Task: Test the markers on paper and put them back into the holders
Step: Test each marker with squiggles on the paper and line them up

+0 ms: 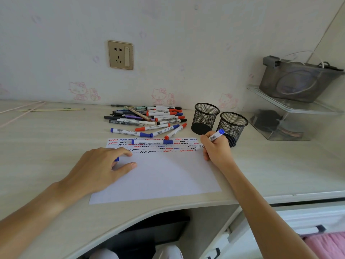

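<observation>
A white sheet of paper (164, 176) lies on the desk, its top strip covered with red, blue and black squiggles. My right hand (216, 148) grips an uncapped blue marker (214, 137) with its tip on the paper's right edge. My left hand (100, 169) rests on the paper's left side and holds a blue cap (116, 159) under the fingers. Another blue marker (152, 142) lies capped across the squiggles. A pile of markers and pens (147, 118) sits behind the paper. Two black mesh holders (205, 118) (233, 126) stand to the right.
A clear acrylic shelf (291, 109) with a grey box (298, 81) stands at the far right. A wall socket (120, 55) is above the pile. A pale cord and a ruler (50, 109) lie at the back left. The desk's curved front edge (149, 212) runs below the paper.
</observation>
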